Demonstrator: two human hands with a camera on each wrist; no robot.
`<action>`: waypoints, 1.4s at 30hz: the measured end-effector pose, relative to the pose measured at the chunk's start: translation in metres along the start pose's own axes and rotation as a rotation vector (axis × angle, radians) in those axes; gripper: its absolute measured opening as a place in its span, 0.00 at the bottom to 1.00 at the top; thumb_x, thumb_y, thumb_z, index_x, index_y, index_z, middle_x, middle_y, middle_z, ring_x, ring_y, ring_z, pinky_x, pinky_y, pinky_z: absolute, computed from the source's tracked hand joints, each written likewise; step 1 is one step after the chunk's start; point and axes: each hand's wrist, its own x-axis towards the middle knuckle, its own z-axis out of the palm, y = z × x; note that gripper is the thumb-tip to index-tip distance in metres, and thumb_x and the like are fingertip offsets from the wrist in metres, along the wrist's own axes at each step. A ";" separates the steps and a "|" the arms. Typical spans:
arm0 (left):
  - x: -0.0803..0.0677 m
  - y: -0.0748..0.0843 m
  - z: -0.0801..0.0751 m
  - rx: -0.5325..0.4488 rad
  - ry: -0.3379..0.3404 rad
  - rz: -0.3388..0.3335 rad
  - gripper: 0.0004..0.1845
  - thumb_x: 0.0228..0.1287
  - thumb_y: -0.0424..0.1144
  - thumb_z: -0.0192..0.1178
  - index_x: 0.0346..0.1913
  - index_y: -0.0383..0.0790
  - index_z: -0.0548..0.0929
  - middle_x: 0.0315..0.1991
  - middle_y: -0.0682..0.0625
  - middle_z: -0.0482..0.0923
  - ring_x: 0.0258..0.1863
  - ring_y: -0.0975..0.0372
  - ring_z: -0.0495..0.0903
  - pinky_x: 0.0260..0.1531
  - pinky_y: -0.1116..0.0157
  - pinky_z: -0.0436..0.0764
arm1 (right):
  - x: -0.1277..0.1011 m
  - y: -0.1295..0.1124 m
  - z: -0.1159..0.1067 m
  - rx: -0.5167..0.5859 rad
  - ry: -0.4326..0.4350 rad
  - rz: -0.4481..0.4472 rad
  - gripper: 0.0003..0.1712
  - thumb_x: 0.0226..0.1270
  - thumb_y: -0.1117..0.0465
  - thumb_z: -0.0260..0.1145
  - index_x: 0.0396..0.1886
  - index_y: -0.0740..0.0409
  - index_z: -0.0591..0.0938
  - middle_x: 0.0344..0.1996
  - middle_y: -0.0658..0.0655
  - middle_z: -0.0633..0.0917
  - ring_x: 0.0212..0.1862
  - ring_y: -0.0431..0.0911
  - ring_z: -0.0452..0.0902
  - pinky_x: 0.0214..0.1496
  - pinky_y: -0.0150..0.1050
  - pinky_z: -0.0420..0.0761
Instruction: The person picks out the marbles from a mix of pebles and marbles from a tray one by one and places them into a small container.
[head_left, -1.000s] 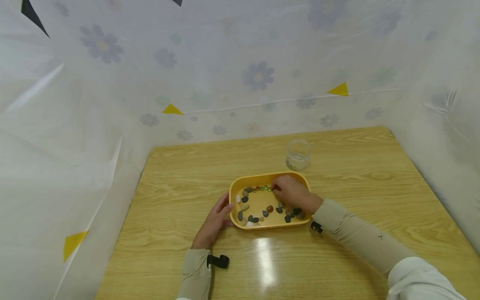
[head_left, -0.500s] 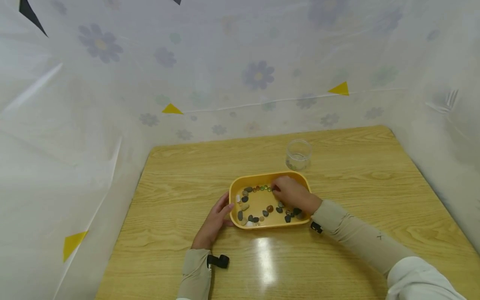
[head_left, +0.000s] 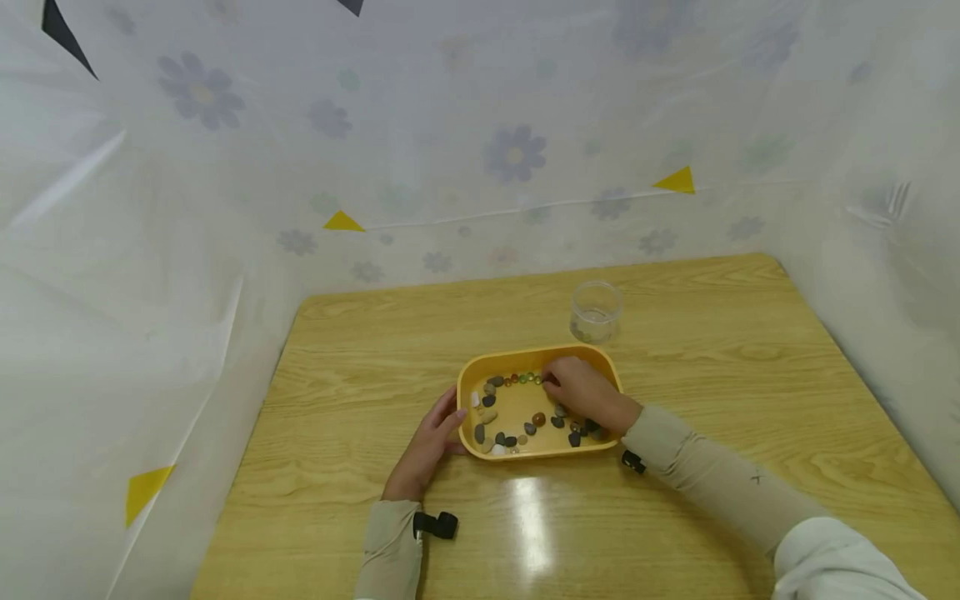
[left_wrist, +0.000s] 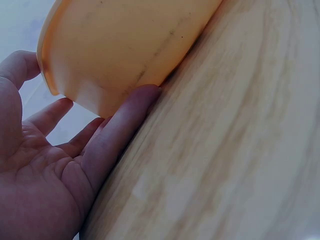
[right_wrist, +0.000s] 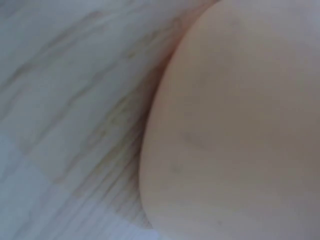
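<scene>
While I log the head view, my right hand (head_left: 581, 390) curls over beads (head_left: 525, 378) at the yellow tray (head_left: 542, 452)'s far wall, grip unclear; left wrist view: my left hand (left_wrist: 55, 165) lies flat-fingered against the tray's left wall; right wrist view: tray wall only.

Wooden table (head_left: 360, 358), yellow tray (head_left: 480, 371), clear jar (head_left: 596, 312)

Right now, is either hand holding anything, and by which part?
The left hand rests against the yellow tray's left wall, fingers straight. Whether the right hand, at the small beads, pinches anything cannot be told.
</scene>
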 end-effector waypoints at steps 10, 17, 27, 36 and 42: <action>0.005 -0.011 -0.001 -0.008 0.033 0.013 0.30 0.68 0.49 0.54 0.70 0.57 0.59 0.68 0.48 0.58 0.56 0.48 0.70 0.34 0.53 0.82 | -0.001 0.002 -0.001 0.012 0.023 -0.004 0.08 0.65 0.63 0.61 0.36 0.59 0.85 0.30 0.50 0.82 0.26 0.38 0.72 0.31 0.35 0.77; 0.005 -0.012 -0.001 0.003 0.024 0.039 0.30 0.69 0.47 0.52 0.71 0.55 0.57 0.69 0.47 0.56 0.55 0.49 0.71 0.34 0.53 0.82 | -0.005 0.003 -0.015 0.044 0.079 0.003 0.09 0.66 0.61 0.59 0.36 0.57 0.85 0.31 0.50 0.82 0.31 0.41 0.75 0.36 0.39 0.79; 0.005 -0.009 -0.001 0.006 0.022 0.001 0.27 0.70 0.47 0.51 0.70 0.60 0.59 0.68 0.52 0.57 0.57 0.49 0.70 0.36 0.53 0.82 | -0.013 0.011 -0.042 0.093 0.092 0.030 0.10 0.66 0.59 0.62 0.42 0.59 0.83 0.34 0.51 0.82 0.33 0.41 0.76 0.33 0.38 0.79; -0.003 0.006 0.001 -0.003 -0.017 -0.030 0.29 0.72 0.43 0.48 0.72 0.55 0.54 0.71 0.49 0.52 0.59 0.48 0.68 0.40 0.51 0.80 | -0.019 0.023 -0.074 0.092 0.209 0.000 0.10 0.66 0.61 0.61 0.43 0.61 0.83 0.34 0.54 0.82 0.35 0.45 0.78 0.36 0.42 0.80; -0.001 0.001 0.000 -0.018 0.002 -0.026 0.28 0.71 0.44 0.50 0.71 0.57 0.57 0.69 0.51 0.55 0.58 0.49 0.68 0.38 0.52 0.81 | -0.019 0.033 -0.091 0.081 0.313 0.001 0.13 0.68 0.61 0.59 0.46 0.63 0.81 0.37 0.58 0.83 0.37 0.49 0.78 0.38 0.46 0.80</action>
